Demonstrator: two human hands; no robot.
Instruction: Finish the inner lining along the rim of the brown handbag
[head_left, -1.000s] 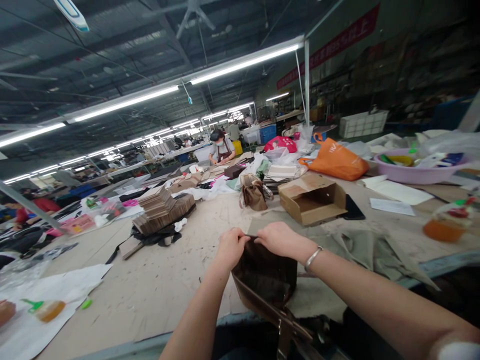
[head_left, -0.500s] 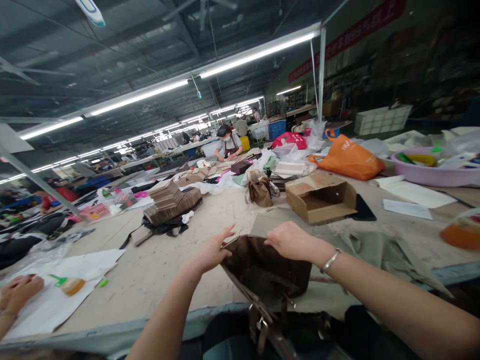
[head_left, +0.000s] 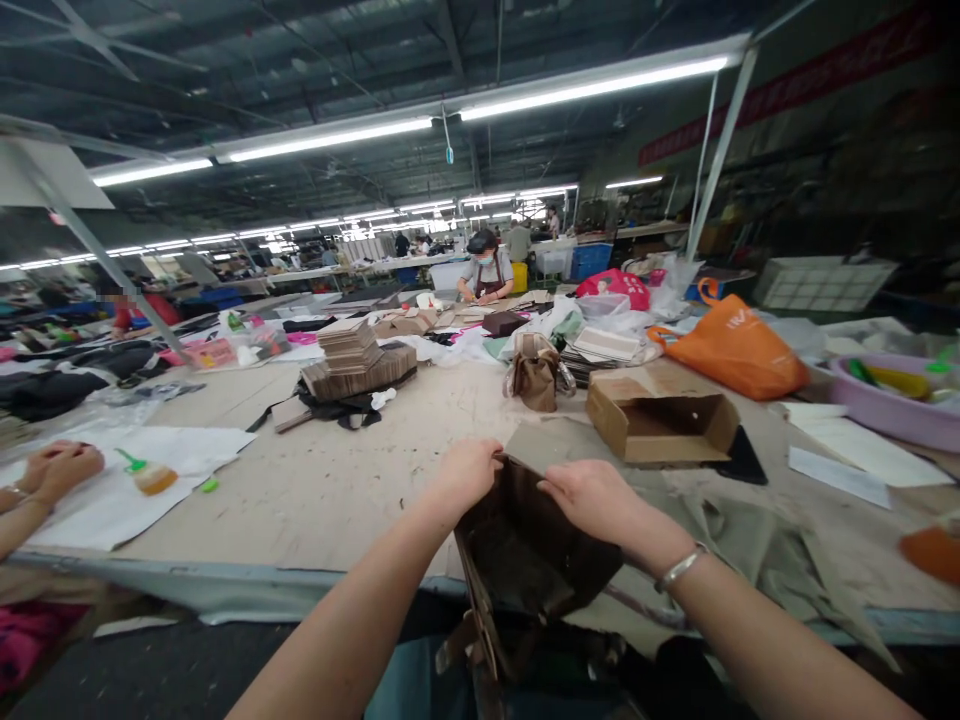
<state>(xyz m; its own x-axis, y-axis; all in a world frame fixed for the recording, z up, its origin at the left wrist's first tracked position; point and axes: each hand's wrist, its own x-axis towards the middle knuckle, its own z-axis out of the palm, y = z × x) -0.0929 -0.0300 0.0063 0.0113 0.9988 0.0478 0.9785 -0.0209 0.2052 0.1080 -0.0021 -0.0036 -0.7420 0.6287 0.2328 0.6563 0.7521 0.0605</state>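
A dark brown leather bag (head_left: 529, 545) stands at the near edge of the long worktable (head_left: 337, 490). My left hand (head_left: 463, 477) is closed on the bag's top left edge. My right hand (head_left: 592, 498) grips the top right edge, and a silver bracelet (head_left: 679, 567) sits on that wrist. The bag's strap and buckle (head_left: 480, 640) hang below the table edge. A flat grey-green sheet (head_left: 551, 442) lies just behind the bag.
An open cardboard box (head_left: 660, 418) and a small tan bag (head_left: 535, 373) stand beyond. A stack of brown pieces (head_left: 356, 362), an orange bag (head_left: 739, 345) and a purple basin (head_left: 896, 405) lie around. Another person's hands (head_left: 52, 470) rest at left beside a glue bottle (head_left: 150, 477).
My left hand, open half a second ago, has closed on the bag's edge again. The view has swung left and the bag now sits lower over the table edge.
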